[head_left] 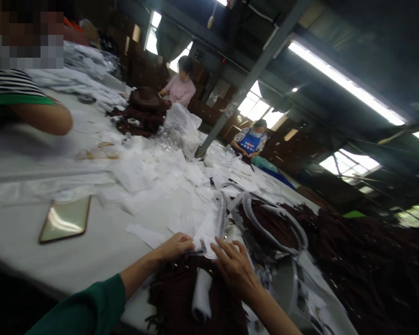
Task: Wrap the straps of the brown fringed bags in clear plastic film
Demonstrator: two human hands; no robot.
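Observation:
My left hand point(176, 246) has its fingers curled on the edge of a white paper wrap point(206, 232) at the near side of the table. My right hand point(234, 266) rests next to it with fingers stretched out, touching the same paper. Below both hands lies a dark brown fringed bag point(181, 298) with a white paper roll point(201, 294) on it. Grey-white wrapped handles point(265, 223) curve up just right of my hands.
A phone point(65, 218) lies face up on the white table point(28, 232) at left. Loose white paper sheets point(167, 181) cover the middle. A pile of dark brown bags point(363, 260) fills the right. A person's forearm point(42, 116) reaches in at left; two more people work farther back.

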